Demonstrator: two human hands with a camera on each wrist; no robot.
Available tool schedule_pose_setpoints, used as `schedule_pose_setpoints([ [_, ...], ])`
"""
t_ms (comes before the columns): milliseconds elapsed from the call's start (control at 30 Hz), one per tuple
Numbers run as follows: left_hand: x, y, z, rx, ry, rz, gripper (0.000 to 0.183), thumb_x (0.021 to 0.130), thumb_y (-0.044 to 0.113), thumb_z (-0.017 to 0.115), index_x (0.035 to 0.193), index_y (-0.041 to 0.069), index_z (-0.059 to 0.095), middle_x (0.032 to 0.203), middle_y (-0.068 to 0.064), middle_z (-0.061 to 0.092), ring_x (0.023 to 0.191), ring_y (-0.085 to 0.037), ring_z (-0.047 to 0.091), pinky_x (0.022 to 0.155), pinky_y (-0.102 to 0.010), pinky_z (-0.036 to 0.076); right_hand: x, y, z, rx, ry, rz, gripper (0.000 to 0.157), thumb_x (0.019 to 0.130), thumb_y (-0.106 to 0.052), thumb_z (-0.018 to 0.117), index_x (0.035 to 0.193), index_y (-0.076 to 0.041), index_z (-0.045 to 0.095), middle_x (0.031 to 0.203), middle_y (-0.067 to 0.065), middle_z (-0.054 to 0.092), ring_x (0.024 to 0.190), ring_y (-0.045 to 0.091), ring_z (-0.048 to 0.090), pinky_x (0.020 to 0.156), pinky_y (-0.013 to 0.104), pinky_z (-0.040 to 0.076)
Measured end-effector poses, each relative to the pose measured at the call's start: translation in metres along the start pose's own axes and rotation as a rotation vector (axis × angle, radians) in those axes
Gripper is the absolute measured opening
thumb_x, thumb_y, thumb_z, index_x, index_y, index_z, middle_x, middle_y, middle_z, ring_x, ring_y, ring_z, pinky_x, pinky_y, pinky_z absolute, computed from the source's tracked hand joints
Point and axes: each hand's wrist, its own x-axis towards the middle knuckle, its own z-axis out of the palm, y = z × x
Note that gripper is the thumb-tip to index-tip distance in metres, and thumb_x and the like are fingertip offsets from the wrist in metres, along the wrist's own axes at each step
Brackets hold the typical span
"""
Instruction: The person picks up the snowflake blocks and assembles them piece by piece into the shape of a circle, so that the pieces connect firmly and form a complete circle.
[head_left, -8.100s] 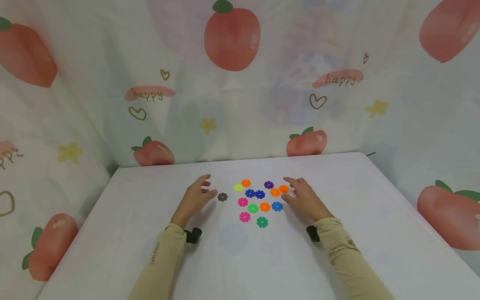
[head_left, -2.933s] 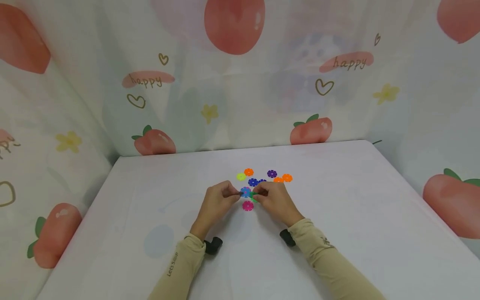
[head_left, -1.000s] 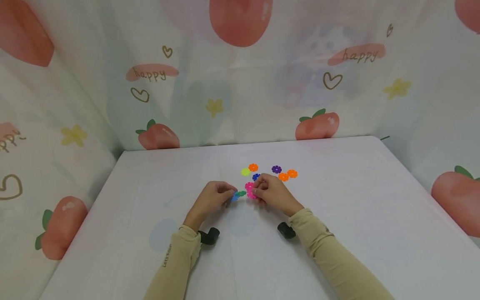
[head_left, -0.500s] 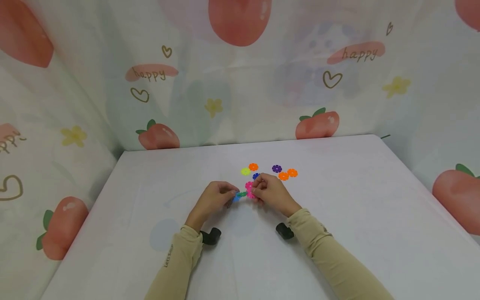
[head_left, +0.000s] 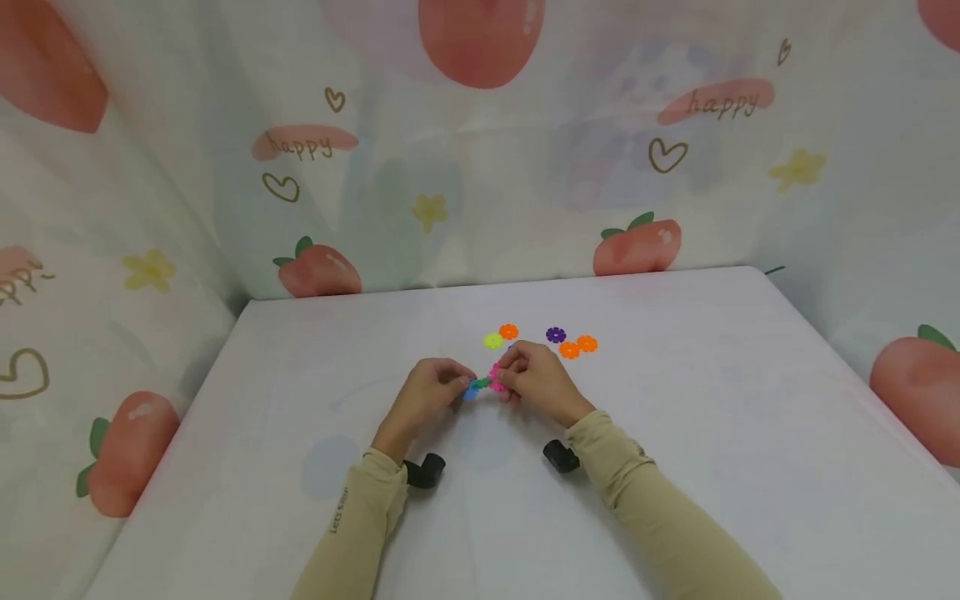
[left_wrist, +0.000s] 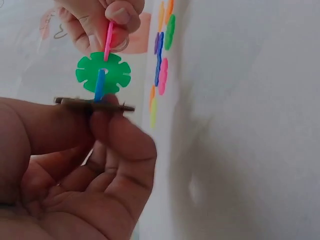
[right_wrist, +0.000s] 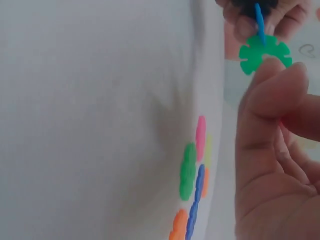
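Note:
My left hand (head_left: 427, 398) pinches a dark brown slotted flower disc (left_wrist: 75, 104) between thumb and fingers, above the table. A blue disc (left_wrist: 99, 86) is slotted onto it, and a green disc (left_wrist: 87, 72) is joined to the blue one. On the other side, my right hand (head_left: 542, 385) pinches a pink disc (left_wrist: 108, 42) by thumb and fingertips. Its edge meets the green disc's rim in the left wrist view; how deep it sits in a slot I cannot tell. In the right wrist view the fingers hide most of the pink disc.
On the white table (head_left: 637, 500) behind the hands lie loose discs: yellow (head_left: 493, 341), orange (head_left: 509, 332), purple (head_left: 556, 335) and two more orange. The left wrist view also shows a loose pink disc (left_wrist: 163, 76) and a light green disc (left_wrist: 170, 32). A patterned cloth hangs behind.
Both hands were free at first. The brown, blue and green discs have since been picked up and joined. Lately my right hand has moved slightly left, bringing the pink disc against the green one.

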Motion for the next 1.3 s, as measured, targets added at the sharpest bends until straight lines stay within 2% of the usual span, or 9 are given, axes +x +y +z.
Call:
schedule_pose_setpoints([
  [133,0.0,-0.002,0.0,0.011,-0.033,-0.055,0.013,0.105,0.004,0.065,0.111,0.0,0.075,0.089,-0.007,0.069,0.076,-0.019,0.062,0.074,-0.031,0.052,0.001,0.005,-0.009,-0.061,-0.005,0.01,0.012,0.106,-0.003,0.063,0.11,0.006,0.069,0.083,0.014,0.071,0.066,0.023,0.065,0.062,0.03,0.055],
  [300,-0.001,-0.002,-0.002,0.044,-0.071,-0.126,0.013,0.106,0.007,0.064,0.114,0.001,0.073,0.089,-0.009,0.07,0.074,-0.02,0.065,0.075,-0.03,0.056,0.003,0.013,-0.025,-0.276,0.054,-0.039,0.015,0.106,-0.004,0.061,0.113,0.003,0.072,0.099,0.011,0.072,0.085,0.026,0.066,0.08,0.038,0.057],
  [367,-0.002,0.0,-0.004,0.064,-0.085,-0.134,0.013,0.106,0.007,0.065,0.114,0.0,0.073,0.089,-0.009,0.07,0.073,-0.019,0.066,0.074,-0.03,0.057,0.004,0.015,-0.031,-0.375,0.074,-0.056,0.014,0.105,-0.004,0.062,0.112,0.002,0.073,0.101,0.01,0.072,0.091,0.026,0.065,0.087,0.042,0.057],
  [467,-0.003,0.003,-0.006,0.124,-0.1,-0.126,0.013,0.105,0.008,0.067,0.113,-0.001,0.074,0.088,-0.008,0.071,0.073,-0.019,0.067,0.072,-0.03,0.057,0.004,0.016,-0.038,-0.459,0.066,-0.074,0.014,0.103,-0.002,0.064,0.111,0.003,0.074,0.1,0.012,0.073,0.092,0.029,0.064,0.088,0.046,0.057],
  [600,-0.003,0.003,-0.012,0.255,-0.078,-0.098,0.015,0.104,0.012,0.07,0.112,0.003,0.077,0.09,-0.005,0.07,0.077,-0.018,0.064,0.075,-0.032,0.054,0.006,0.017,-0.042,-0.509,0.01,-0.086,0.015,0.101,-0.001,0.065,0.11,0.004,0.076,0.098,0.012,0.071,0.093,0.03,0.063,0.087,0.046,0.056],
  [700,0.0,0.002,-0.016,0.31,-0.047,-0.084,0.017,0.104,0.015,0.07,0.114,0.005,0.078,0.094,-0.004,0.069,0.08,-0.019,0.063,0.076,-0.035,0.053,0.007,0.017,-0.042,-0.551,-0.04,-0.079,0.016,0.099,-0.004,0.068,0.111,0.002,0.076,0.097,0.011,0.068,0.094,0.029,0.06,0.085,0.044,0.054],
  [867,0.012,0.007,-0.019,0.297,-0.053,-0.101,0.023,0.105,0.021,0.069,0.119,0.004,0.077,0.1,-0.006,0.07,0.087,-0.022,0.064,0.082,-0.037,0.055,0.005,0.017,-0.038,-0.608,-0.099,-0.049,0.02,0.097,-0.012,0.077,0.113,-0.001,0.076,0.096,0.01,0.059,0.095,0.027,0.054,0.081,0.039,0.05],
  [1133,0.038,0.024,0.0,0.342,-0.151,-0.18,0.028,0.102,0.028,0.074,0.113,0.003,0.076,0.097,-0.005,0.071,0.098,-0.025,0.062,0.095,-0.043,0.053,0.004,0.015,-0.03,-0.655,-0.122,-0.067,0.02,0.094,-0.009,0.082,0.108,-0.001,0.069,0.099,0.009,0.055,0.101,0.029,0.051,0.086,0.041,0.051],
  [1300,0.041,0.027,0.012,0.33,-0.151,-0.214,0.022,0.1,0.024,0.077,0.109,0.004,0.074,0.1,-0.007,0.068,0.098,-0.026,0.06,0.091,-0.042,0.054,0.007,0.015,-0.028,-0.59,-0.121,-0.065,0.019,0.096,-0.001,0.076,0.107,-0.001,0.061,0.095,0.008,0.06,0.094,0.027,0.057,0.087,0.04,0.054],
])
